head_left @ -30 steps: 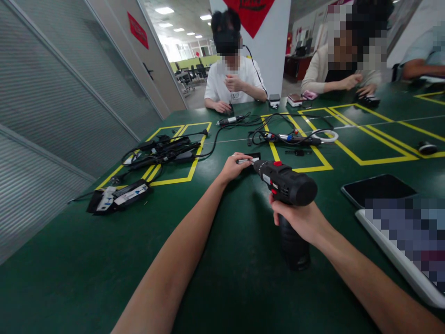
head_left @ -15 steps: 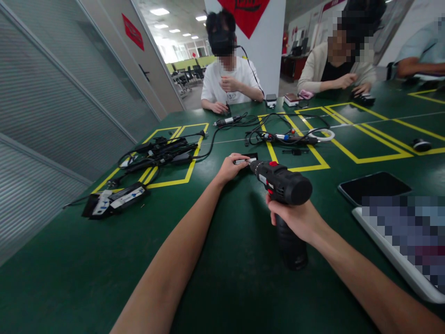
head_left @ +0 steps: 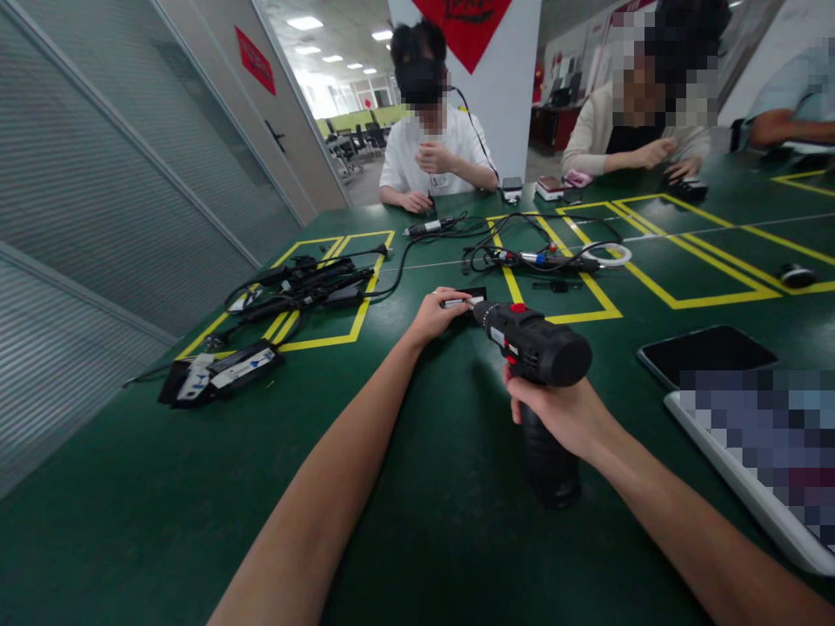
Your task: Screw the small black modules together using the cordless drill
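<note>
My right hand (head_left: 554,404) is wrapped round the handle of a black cordless drill (head_left: 538,341) with red switches. The drill points away from me, its chuck low over a small black part with a white strip (head_left: 478,294) on the green table. My left hand (head_left: 438,315) grips the near left side of that part, fingers closed along the white strip. Right beside those fingertips is the drill's tip. Whether the bit touches the part, I cannot tell; the drill and my fingers hide much of it.
To the left lie tangled black cables and adapters (head_left: 313,285) and black-and-white pieces (head_left: 241,369). Ahead is a corded screwdriver (head_left: 541,259). A phone (head_left: 708,355) and a white-edged tablet (head_left: 737,482) lie on the right. Across the table (head_left: 404,522) sit co-workers, one wearing a headset (head_left: 421,83).
The whole view has shifted slightly to the right in the picture. Both hands, the drill and the small part keep the same positions relative to each other.
</note>
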Demonstrator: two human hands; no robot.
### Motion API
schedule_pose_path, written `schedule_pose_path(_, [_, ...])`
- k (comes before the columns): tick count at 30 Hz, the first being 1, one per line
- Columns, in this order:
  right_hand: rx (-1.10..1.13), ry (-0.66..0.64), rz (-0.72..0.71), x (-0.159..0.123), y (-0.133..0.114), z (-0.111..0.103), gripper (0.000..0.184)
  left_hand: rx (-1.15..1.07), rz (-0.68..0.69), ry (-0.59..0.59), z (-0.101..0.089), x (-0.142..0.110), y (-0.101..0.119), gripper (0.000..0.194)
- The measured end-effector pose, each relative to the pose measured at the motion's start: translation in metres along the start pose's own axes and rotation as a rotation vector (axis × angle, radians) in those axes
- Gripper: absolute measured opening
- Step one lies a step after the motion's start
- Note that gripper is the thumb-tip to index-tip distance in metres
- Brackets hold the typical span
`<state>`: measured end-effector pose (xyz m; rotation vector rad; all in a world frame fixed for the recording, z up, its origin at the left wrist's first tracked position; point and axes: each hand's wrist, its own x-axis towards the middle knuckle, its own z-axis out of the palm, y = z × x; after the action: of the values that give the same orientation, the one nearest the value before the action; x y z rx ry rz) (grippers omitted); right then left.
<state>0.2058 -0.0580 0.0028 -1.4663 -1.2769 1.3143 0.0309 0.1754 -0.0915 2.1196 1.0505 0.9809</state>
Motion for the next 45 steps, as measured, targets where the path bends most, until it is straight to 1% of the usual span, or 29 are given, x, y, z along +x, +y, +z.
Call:
schedule_pose_path(14, [-0.015, -0.002, 0.002, -0.0011, -0.001, -0.0001, 0.006, -0.013, 0.011, -0.005, -0.0002, 0.0002, 0.0006, 0.03])
schedule_pose_path(18, [-0.004, -0.002, 0.002, -0.001, -0.0025, 0.0002, 0.005, 0.001, -0.004, -0.01, -0.0009, 0.0007, 0.0016, 0.029])
schedule_pose_path(28, [-0.008, 0.017, -0.013, 0.0009, 0.002, 0.0011, 0.006, -0.002, 0.012, -0.014, -0.001, -0.0001, 0.003, 0.029])
schedule_pose_path(32, [-0.034, 0.038, 0.022, 0.0009, 0.0, 0.0027, 0.006, 0.017, 0.021, -0.034, -0.0016, -0.0003, 0.0044, 0.03])
schedule_pose_path(40, [0.005, 0.035, 0.038, 0.0031, -0.0042, 0.0032, 0.004, 0.032, 0.039, -0.046, -0.0029, -0.0003, 0.001, 0.034])
schedule_pose_path(42, [0.042, 0.037, 0.041, 0.0033, -0.006, 0.0026, 0.004, 0.043, 0.043, -0.056, -0.0039, 0.0001, 0.0002, 0.035])
schedule_pose_path(45, [0.108, 0.039, 0.028, 0.0031, -0.0079, 0.0017, 0.007, 0.048, 0.05, -0.07, -0.0052, 0.0005, -0.0008, 0.036])
